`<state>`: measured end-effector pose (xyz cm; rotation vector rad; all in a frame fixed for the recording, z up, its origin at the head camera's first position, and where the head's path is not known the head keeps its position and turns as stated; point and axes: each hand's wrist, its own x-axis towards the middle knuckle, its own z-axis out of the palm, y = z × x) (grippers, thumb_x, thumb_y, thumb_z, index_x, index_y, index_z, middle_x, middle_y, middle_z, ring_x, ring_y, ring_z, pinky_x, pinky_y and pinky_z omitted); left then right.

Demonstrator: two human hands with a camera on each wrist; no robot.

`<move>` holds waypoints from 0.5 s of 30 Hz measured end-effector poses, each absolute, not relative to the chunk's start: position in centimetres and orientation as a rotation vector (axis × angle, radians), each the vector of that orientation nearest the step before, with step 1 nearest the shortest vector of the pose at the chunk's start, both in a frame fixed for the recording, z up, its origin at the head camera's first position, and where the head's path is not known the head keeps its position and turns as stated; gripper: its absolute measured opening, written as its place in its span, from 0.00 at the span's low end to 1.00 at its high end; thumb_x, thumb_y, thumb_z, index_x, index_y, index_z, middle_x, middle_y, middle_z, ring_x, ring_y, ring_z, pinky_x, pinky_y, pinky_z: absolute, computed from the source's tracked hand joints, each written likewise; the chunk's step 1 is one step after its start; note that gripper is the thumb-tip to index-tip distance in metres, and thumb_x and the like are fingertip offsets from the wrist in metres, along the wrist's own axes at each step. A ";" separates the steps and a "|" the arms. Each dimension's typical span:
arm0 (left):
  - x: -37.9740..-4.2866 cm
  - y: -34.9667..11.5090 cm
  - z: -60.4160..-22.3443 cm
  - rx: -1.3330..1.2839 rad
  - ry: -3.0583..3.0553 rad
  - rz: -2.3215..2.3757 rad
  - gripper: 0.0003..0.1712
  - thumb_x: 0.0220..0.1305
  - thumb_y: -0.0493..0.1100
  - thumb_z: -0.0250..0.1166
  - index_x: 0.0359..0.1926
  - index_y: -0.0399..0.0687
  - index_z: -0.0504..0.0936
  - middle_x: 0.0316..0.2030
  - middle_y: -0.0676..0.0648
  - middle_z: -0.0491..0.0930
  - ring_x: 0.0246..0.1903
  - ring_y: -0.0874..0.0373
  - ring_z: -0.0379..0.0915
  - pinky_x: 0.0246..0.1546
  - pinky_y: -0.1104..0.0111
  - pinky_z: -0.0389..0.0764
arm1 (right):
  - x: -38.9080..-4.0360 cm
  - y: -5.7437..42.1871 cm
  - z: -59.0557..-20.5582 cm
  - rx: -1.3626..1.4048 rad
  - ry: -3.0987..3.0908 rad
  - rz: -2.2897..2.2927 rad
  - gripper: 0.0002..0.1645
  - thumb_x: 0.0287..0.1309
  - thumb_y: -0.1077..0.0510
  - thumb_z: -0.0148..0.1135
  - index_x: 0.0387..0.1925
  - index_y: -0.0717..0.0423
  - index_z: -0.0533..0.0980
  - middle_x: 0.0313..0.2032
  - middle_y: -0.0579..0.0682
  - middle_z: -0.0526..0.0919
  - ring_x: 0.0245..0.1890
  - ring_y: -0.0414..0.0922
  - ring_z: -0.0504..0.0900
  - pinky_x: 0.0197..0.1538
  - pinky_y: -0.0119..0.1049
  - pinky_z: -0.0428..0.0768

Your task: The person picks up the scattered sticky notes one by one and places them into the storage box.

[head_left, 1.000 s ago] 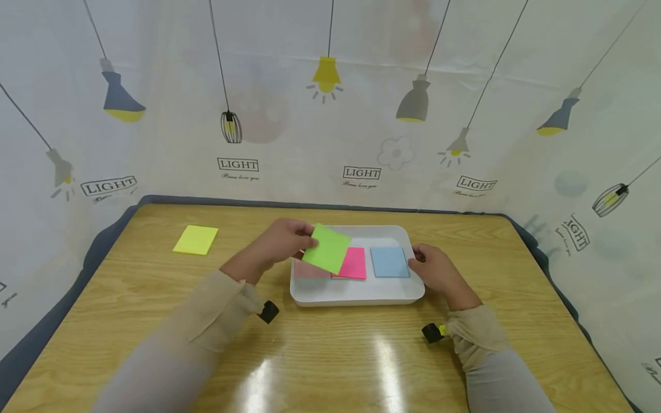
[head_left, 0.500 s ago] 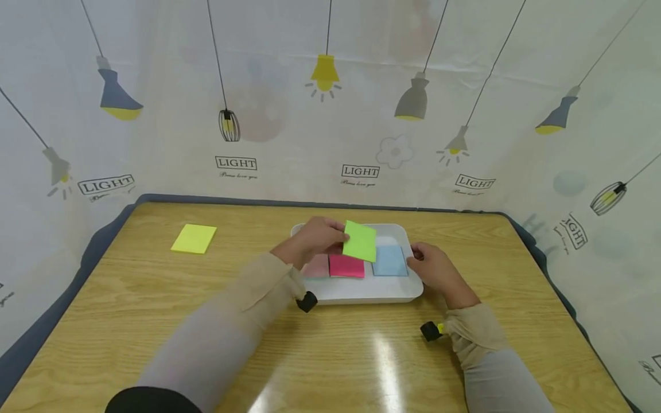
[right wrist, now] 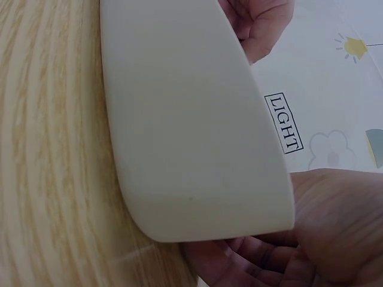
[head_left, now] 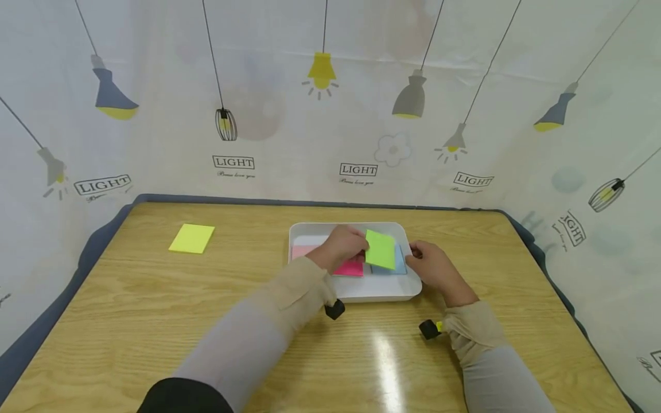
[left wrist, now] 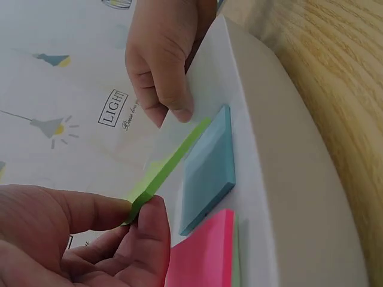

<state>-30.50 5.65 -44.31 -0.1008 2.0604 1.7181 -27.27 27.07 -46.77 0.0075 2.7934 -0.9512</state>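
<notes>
My left hand (head_left: 342, 248) pinches a lime-green sticky note pad (head_left: 380, 250) by its left edge, between thumb and fingers. The pad is tilted and overlaps a light blue sticky note pad (left wrist: 209, 173) that lies in the white tray (head_left: 361, 298). Left of the blue one lies a hot pink pad (head_left: 351, 269) with a green edge showing beneath it in the left wrist view. A paler pink pad (head_left: 302, 250), partly hidden by my left hand, is at the tray's left. My right hand (head_left: 438, 268) grips the tray's right end, thumb at the rim.
A yellow sticky note pad (head_left: 191, 238) lies on the wooden table (head_left: 248, 252) at the back left. A white curtain (head_left: 289, 149) printed with lamps stands behind the table's dark edging. Black wrist cameras hang below both sleeves.
My left hand has carried the lime-green pad rightward across the tray, from over the pink pads to over the blue one. My right hand keeps its hold on the tray.
</notes>
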 end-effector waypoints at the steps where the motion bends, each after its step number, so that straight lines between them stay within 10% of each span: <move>1: -30.5 5.9 -44.3 -0.110 2.060 1.720 0.12 0.52 0.29 0.59 0.41 0.34 0.79 0.37 0.38 0.81 0.25 0.56 0.77 0.32 0.67 0.83 | -27.3 27.1 -46.8 0.005 2.797 -0.953 0.24 0.63 0.54 0.49 0.58 0.62 0.68 0.49 0.59 0.75 0.48 0.51 0.71 0.53 0.52 0.73; 10: -30.5 7.3 -44.5 -0.136 2.132 1.603 0.08 0.53 0.30 0.61 0.36 0.35 0.78 0.34 0.40 0.79 0.23 0.56 0.78 0.31 0.67 0.83 | -27.2 27.1 -46.7 0.023 2.787 -0.967 0.24 0.63 0.55 0.48 0.59 0.61 0.67 0.52 0.59 0.75 0.50 0.52 0.70 0.55 0.53 0.72; 15: -30.7 7.7 -45.0 -0.096 2.261 1.471 0.04 0.51 0.31 0.58 0.27 0.36 0.79 0.17 0.46 0.76 0.15 0.59 0.72 0.20 0.72 0.76 | -27.2 27.2 -46.6 0.023 2.784 -0.979 0.24 0.63 0.55 0.48 0.58 0.61 0.68 0.51 0.59 0.75 0.50 0.51 0.70 0.55 0.53 0.73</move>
